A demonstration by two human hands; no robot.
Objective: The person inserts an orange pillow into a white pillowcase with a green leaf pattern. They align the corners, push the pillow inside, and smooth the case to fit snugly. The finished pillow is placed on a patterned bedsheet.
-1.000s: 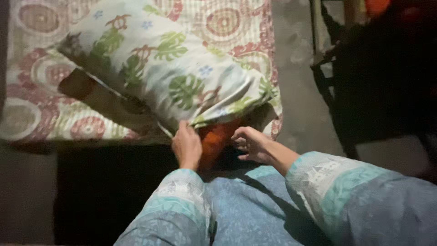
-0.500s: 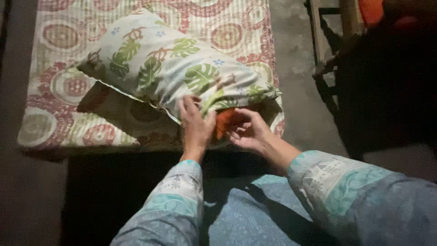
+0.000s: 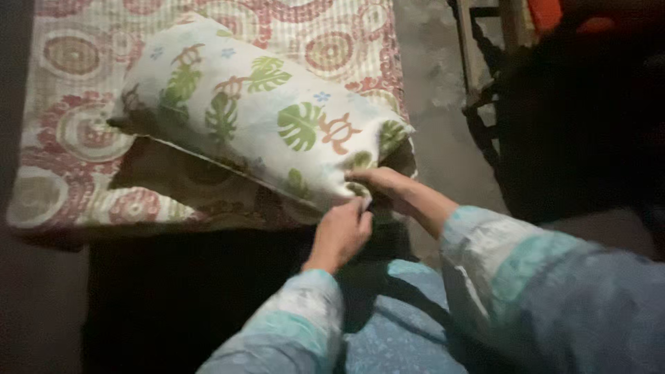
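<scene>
A pillow in a white pillowcase (image 3: 256, 118) printed with green leaves and orange turtles lies tilted on a bed. My left hand (image 3: 341, 232) pinches the lower edge of the case at its open end. My right hand (image 3: 384, 181) grips the same open end just above, fingers curled over the cloth. The orange inner pillow is hidden inside the case. Both my sleeves are blue-grey with a pale patterned band.
The bedsheet (image 3: 76, 131) has red and beige circle patterns and ends at a dark front edge. A grey floor (image 3: 429, 83) runs along the bed's right side. A dark chair frame (image 3: 485, 104) with dark cloth stands at the right.
The orange inner pillow, visible before at the open end, is now covered. Both hands moved right and closed on the case's opening. The pillow has shifted slightly.
</scene>
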